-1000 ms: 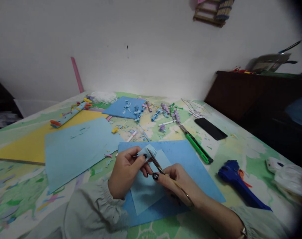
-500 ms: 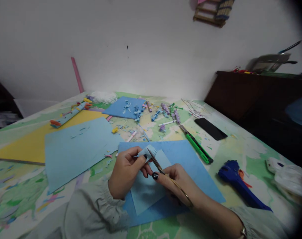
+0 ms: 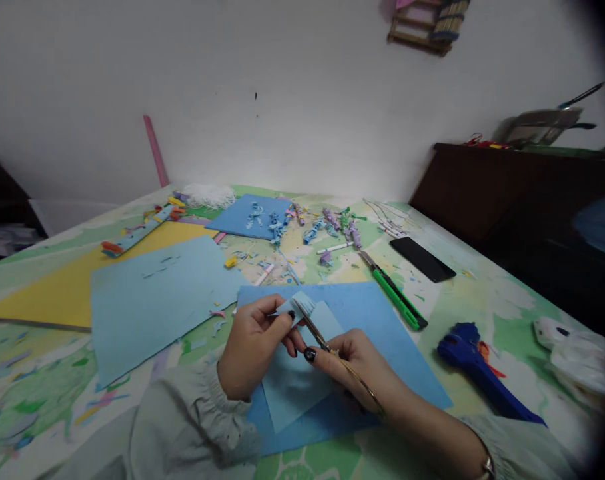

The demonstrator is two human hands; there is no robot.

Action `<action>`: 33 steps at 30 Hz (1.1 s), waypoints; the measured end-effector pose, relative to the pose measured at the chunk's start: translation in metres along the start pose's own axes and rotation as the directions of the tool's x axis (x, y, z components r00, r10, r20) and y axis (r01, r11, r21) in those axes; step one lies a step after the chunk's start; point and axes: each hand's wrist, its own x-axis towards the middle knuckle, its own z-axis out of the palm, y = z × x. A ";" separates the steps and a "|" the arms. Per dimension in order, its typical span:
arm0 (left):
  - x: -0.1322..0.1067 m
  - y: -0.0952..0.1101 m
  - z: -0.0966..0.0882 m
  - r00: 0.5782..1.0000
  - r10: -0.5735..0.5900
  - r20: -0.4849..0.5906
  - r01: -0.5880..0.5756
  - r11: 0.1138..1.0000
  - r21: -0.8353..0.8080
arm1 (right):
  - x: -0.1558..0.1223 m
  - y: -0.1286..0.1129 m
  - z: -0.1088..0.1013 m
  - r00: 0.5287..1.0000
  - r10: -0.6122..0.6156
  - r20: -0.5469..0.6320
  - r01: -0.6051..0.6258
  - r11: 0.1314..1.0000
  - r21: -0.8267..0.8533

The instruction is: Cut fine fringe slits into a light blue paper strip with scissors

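Observation:
My left hand [image 3: 252,343] pinches a small folded piece of light blue paper [image 3: 297,305] between thumb and fingers. My right hand [image 3: 355,363] grips small gold-handled scissors [image 3: 316,331], whose blades reach up into the edge of that paper piece. Both hands hover over a light blue paper sheet [image 3: 292,380] that lies on a larger, darker blue sheet [image 3: 382,320].
A green utility knife [image 3: 395,291], a black phone [image 3: 422,259] and a blue glue gun [image 3: 482,373] lie to the right. A big light blue sheet [image 3: 152,293] and a yellow sheet [image 3: 57,287] lie left. Paper scraps, rolled paper bits and pens litter the far side.

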 end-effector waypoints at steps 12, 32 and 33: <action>0.001 -0.001 -0.001 1.000 0.005 0.006 -0.005 1.000 0.005 | 0.002 0.004 0.001 1.000 0.004 -0.017 -0.004 1.000 0.001; 0.002 -0.001 -0.001 1.000 -0.002 0.006 0.002 1.000 -0.007 | 0.003 0.006 -0.001 1.000 -0.018 -0.007 0.018 1.000 -0.008; 0.002 -0.001 -0.001 1.000 -0.002 0.004 0.002 1.000 -0.007 | 0.003 0.006 -0.001 1.000 -0.020 -0.010 0.020 1.000 -0.009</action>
